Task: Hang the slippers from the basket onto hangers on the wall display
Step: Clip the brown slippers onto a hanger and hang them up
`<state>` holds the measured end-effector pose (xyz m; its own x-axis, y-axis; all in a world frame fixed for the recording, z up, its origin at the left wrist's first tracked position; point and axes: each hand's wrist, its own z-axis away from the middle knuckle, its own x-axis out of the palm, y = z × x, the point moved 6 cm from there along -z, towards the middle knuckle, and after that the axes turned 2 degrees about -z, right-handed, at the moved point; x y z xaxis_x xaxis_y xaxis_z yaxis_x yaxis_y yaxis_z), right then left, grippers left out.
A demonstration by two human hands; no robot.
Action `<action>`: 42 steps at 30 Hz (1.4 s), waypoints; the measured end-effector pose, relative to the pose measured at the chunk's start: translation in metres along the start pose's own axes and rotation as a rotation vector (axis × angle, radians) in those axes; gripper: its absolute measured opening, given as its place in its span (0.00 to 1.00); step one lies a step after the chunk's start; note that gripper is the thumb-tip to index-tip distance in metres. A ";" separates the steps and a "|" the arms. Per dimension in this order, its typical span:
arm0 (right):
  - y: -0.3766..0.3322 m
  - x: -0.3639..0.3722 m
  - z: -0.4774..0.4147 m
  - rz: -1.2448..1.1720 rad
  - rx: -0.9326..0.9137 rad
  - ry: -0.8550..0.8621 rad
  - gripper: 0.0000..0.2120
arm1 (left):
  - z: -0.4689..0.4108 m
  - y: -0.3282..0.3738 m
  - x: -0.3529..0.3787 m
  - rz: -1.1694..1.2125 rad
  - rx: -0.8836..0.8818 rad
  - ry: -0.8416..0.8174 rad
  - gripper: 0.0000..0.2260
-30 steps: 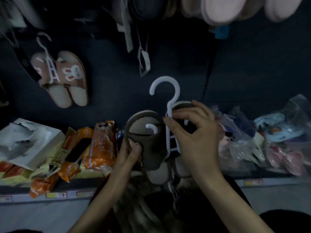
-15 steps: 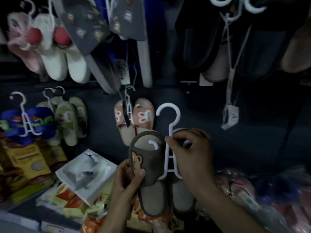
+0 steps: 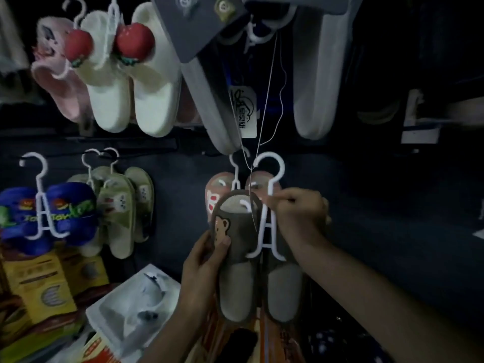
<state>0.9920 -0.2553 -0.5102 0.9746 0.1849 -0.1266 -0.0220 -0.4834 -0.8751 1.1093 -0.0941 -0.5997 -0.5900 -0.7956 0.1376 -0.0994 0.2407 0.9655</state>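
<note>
A pair of brown slippers sits on a white plastic hanger (image 3: 269, 205), held up in front of the dark wall display. The left brown slipper (image 3: 237, 258) shows a bear face on its strap; the right brown slipper (image 3: 284, 292) hangs beside it, partly behind my arm. My left hand (image 3: 201, 265) grips the left slipper's side, thumb on the bear. My right hand (image 3: 298, 213) pinches the hanger's stem just under its hook. The hook is free in the air, right in front of a pink bunny pair (image 3: 217, 195) hanging behind.
Other pairs hang on the wall: blue slippers (image 3: 47, 213) and green ones (image 3: 125, 205) at left, white strawberry slippers (image 3: 131, 82) above, grey soles (image 3: 209, 95) overhead with a paper tag (image 3: 243, 111) on string. Boxes and packets (image 3: 131, 305) lie on the shelf below.
My view has risen from the shelf to the wall display. Both hands have carried the hanger with the brown slippers up toward the pink bunny pair, grips unchanged.
</note>
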 end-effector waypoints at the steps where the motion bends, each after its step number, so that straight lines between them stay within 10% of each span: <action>1: -0.004 0.009 -0.010 0.009 0.003 -0.004 0.06 | -0.010 0.004 -0.001 0.002 0.023 0.008 0.07; 21: -0.010 0.093 -0.074 0.052 0.147 0.053 0.16 | -0.112 -0.004 -0.009 0.069 0.099 0.170 0.20; 42: -0.010 0.084 -0.055 0.075 -0.163 -0.093 0.05 | -0.091 -0.020 -0.023 -0.030 0.006 0.166 0.24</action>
<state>1.0865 -0.2821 -0.4863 0.9465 0.2182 -0.2378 -0.0496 -0.6298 -0.7752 1.1978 -0.1310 -0.6024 -0.4462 -0.8832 0.1443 -0.1199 0.2188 0.9684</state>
